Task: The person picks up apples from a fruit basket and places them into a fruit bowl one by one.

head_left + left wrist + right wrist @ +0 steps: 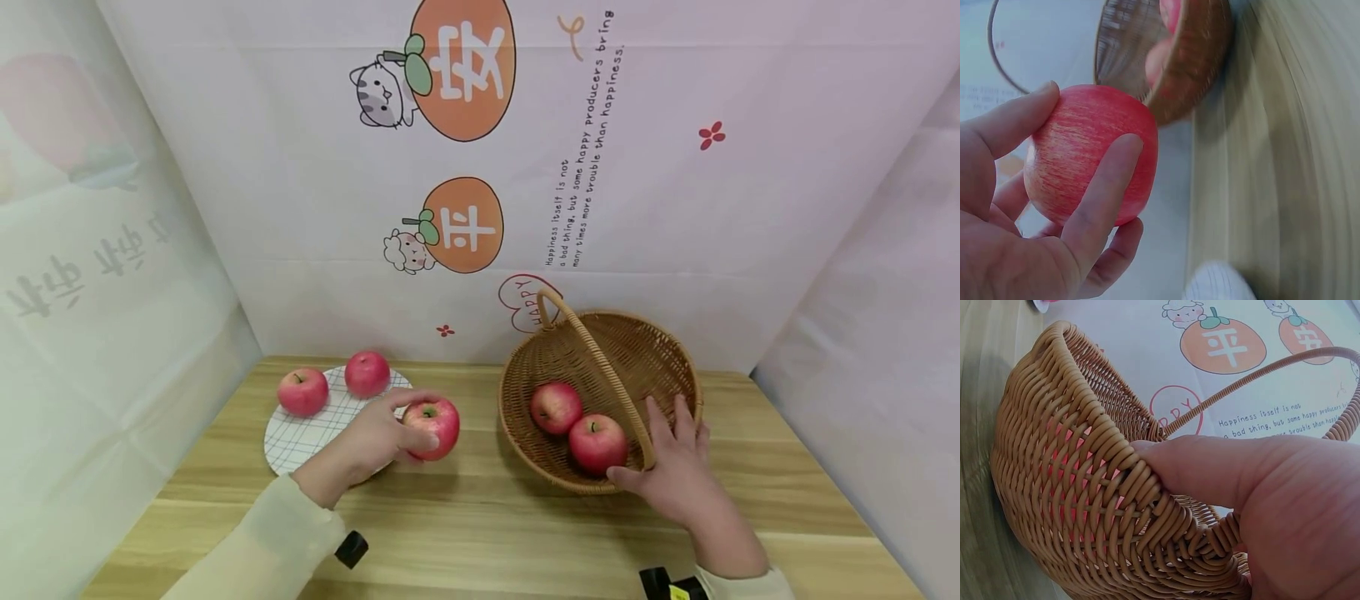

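Note:
In the head view my left hand (378, 435) grips a red apple (442, 423) between thumb and fingers, held up past the plate's right edge. The left wrist view shows the same apple (1094, 147) with fingers around it. A white plate (300, 442) with a thin grid pattern carries two more apples, one red apple (303, 392) at left and another (367, 373) behind. My right hand (678, 471) holds the rim of the wicker basket (517, 417) beside the handle's base, thumb on the rim (1129, 459). Inside the basket lie two apples (556, 407) (597, 444).
The arched basket handle (592, 350) rises over the basket's opening. A wooden tabletop (465, 533) lies beneath everything. Behind it hangs a white printed sheet (637, 192), with further white sheets at the left (112, 350) and right (885, 350).

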The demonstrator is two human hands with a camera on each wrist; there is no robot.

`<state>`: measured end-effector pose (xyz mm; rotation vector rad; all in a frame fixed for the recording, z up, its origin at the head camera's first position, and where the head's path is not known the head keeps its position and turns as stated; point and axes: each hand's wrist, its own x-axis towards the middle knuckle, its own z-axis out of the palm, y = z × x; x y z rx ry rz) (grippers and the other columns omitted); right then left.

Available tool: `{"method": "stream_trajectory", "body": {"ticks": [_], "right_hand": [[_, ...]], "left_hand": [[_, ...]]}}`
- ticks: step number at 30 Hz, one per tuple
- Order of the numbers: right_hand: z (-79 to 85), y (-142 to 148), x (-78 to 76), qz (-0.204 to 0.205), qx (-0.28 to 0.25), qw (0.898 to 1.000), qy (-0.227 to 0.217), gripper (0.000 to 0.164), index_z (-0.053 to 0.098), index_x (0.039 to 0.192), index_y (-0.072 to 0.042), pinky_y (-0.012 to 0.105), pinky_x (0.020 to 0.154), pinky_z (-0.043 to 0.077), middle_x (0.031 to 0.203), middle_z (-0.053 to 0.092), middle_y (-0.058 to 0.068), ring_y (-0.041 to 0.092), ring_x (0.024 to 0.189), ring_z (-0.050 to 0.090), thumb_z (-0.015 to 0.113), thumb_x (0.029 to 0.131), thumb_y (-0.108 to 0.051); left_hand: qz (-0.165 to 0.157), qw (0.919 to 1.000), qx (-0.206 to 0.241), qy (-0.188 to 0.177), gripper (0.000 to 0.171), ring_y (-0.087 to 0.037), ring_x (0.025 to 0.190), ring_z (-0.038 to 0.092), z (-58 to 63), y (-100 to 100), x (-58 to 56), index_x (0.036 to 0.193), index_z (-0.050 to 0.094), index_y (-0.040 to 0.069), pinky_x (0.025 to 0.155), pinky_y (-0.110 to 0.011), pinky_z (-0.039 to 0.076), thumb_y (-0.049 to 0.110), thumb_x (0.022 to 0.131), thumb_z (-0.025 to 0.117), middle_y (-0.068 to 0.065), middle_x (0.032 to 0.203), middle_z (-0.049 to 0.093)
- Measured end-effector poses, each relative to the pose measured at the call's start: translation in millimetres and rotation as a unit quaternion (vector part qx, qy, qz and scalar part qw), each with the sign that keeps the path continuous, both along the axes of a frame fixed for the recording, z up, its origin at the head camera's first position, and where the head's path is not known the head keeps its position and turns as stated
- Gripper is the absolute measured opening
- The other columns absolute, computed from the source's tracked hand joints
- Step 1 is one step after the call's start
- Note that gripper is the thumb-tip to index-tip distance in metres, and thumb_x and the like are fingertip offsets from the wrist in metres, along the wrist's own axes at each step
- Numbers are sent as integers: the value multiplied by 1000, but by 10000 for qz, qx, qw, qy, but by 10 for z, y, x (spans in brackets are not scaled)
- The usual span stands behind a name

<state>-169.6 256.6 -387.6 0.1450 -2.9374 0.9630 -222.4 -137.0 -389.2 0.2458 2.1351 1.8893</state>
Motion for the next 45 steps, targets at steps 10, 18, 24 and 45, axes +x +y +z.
{"method": "stream_trajectory", "body": {"ticks": [10,18,24,45], "right_hand": [[-4,6,-9,-27,36,10000,-12,119,2,157,2,86,92,11,154,-25,32,69,127,-24,83,81,-40],[-8,14,-5,-32,39,10000,13,120,2,157,3,86,92,10,154,-25,33,70,126,-24,83,80,-40],[-9,14,5,-44,54,10000,-52,119,3,157,3,86,92,12,154,-25,32,70,127,-24,83,80,-40],[30,-15,29,-27,-10,9999,-104,118,3,157,3,86,93,10,154,-24,33,68,128,-25,83,81,-39]], "left_hand": [[720,9966,-398,10,67,-33,93,64,-133,-606,34,141,54,8,71,-50,60,0,80,80,-20,140,40],[1038,9928,-600,-47,69,-33,98,61,-244,-914,71,143,50,8,73,-46,60,2,81,80,-23,139,43],[1216,9901,-702,-44,70,-39,113,51,-323,-1082,54,145,46,5,77,-45,59,5,84,79,-25,142,39],[1563,9831,-937,-193,73,-30,101,59,-477,-1435,71,148,41,1,73,-42,60,3,85,78,-30,152,17]]}}
